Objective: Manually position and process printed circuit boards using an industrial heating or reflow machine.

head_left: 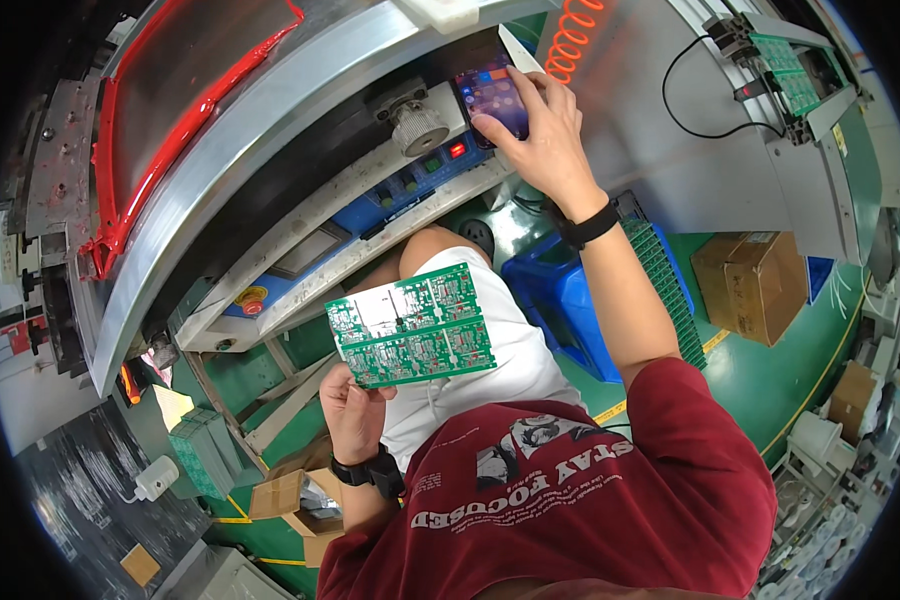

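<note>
My left hand [354,412] pinches the lower left corner of a green circuit board panel [410,326] covered with silvery pads and small parts. The panel is tilted over my lap. Farther up, my right hand [548,130] grips a smartphone [492,98] with a lit purple screen. Its thumb lies on the lower part of the phone and the fingers reach over the far right edge. The phone is at the right end of a machine's front, beside a ridged metal knob [418,128]; what bears its weight cannot be seen.
The machine's blue control panel [365,205] has buttons and a red stop button [254,300]. Red paste lines a metal frame [185,125] at upper left. A blue bin [560,300] and cardboard box [750,285] stand at right. More green boards [785,75] sit in a rack at upper right.
</note>
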The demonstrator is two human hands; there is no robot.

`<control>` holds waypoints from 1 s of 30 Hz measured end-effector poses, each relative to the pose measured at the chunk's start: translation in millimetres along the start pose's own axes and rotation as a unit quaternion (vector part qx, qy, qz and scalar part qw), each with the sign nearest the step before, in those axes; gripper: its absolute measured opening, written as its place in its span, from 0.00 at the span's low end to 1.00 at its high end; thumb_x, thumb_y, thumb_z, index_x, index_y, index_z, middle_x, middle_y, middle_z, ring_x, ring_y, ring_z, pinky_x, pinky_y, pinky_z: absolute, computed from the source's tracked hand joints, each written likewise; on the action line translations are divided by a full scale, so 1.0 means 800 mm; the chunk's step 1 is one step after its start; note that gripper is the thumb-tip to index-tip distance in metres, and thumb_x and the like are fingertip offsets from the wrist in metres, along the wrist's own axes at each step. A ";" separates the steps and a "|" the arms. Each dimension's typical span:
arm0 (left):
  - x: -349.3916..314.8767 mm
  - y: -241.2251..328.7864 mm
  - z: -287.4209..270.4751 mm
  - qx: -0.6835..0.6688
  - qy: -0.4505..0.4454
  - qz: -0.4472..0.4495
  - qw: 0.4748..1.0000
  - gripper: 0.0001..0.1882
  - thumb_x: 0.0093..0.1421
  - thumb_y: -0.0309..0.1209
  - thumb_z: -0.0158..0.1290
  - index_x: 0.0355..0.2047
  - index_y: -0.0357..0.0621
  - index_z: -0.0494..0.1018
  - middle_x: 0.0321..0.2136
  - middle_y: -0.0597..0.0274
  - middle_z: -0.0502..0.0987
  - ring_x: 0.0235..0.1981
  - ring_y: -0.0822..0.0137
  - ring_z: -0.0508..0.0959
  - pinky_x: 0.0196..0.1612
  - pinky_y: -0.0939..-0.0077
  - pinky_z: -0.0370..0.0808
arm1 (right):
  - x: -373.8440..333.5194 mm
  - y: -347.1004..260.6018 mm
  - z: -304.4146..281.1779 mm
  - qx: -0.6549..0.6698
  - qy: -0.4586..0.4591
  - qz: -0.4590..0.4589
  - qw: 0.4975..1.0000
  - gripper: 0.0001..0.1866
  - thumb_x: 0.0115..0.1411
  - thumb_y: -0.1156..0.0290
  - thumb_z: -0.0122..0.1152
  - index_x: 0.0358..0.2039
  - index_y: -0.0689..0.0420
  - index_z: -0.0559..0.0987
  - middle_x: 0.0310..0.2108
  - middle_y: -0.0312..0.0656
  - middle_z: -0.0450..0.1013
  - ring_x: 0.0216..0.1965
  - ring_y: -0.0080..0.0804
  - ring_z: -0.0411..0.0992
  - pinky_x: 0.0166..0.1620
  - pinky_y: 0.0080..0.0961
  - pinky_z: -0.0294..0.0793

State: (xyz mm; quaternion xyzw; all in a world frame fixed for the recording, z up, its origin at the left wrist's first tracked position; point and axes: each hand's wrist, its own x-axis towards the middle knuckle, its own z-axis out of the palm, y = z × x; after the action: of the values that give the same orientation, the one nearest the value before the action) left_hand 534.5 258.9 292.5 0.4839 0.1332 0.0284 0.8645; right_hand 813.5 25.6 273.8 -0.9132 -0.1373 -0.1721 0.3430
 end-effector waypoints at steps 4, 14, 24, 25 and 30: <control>-0.003 -0.003 0.000 -0.001 0.007 -0.008 1.000 0.21 0.57 0.44 0.58 0.40 0.39 0.71 0.30 0.65 0.76 0.26 0.73 0.70 0.31 0.78 0.66 | -0.007 0.000 -0.006 0.014 0.014 -0.004 1.000 0.39 0.55 0.51 0.61 0.60 0.59 0.61 0.56 0.53 0.61 0.58 0.50 0.57 0.60 0.40 0.55; -0.009 0.000 -0.003 -0.049 -0.011 0.034 0.998 0.13 0.60 0.34 0.56 0.40 0.38 0.71 0.35 0.57 0.78 0.32 0.65 0.77 0.37 0.69 0.75 | -0.148 0.009 -0.026 0.229 0.004 0.080 0.970 0.17 0.66 0.71 0.47 0.54 0.61 0.67 0.41 0.40 0.71 0.42 0.24 0.68 0.46 0.20 0.67; -0.006 0.003 0.027 -0.002 -0.059 0.126 0.990 0.15 0.61 0.31 0.54 0.44 0.32 0.69 0.37 0.48 0.78 0.35 0.60 0.79 0.39 0.65 0.76 | -0.221 -0.117 -0.043 0.395 -0.218 -0.052 0.891 0.08 0.55 0.75 0.62 0.36 0.62 0.77 0.30 0.43 0.73 0.27 0.33 0.71 0.33 0.25 0.69; -0.009 0.005 0.031 0.023 -0.064 0.140 0.988 0.16 0.61 0.31 0.54 0.44 0.32 0.69 0.37 0.47 0.78 0.35 0.60 0.79 0.39 0.65 0.76 | -0.220 -0.123 -0.043 0.398 -0.221 -0.053 0.889 0.08 0.55 0.75 0.62 0.36 0.62 0.77 0.30 0.43 0.73 0.27 0.33 0.71 0.33 0.25 0.69; -0.025 0.009 0.042 0.022 -0.065 0.150 0.986 0.17 0.62 0.31 0.53 0.45 0.30 0.68 0.38 0.46 0.78 0.36 0.59 0.81 0.41 0.69 0.77 | -0.225 -0.151 -0.039 0.518 -0.196 -0.067 0.830 0.09 0.64 0.71 0.51 0.37 0.64 0.76 0.31 0.43 0.75 0.28 0.28 0.73 0.31 0.23 0.73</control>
State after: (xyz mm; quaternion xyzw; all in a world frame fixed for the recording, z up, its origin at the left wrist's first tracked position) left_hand 524.7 231.5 319.5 0.5180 0.0034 0.1237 0.8464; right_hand 600.1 68.4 292.1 -0.6047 -0.3313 0.0848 0.7193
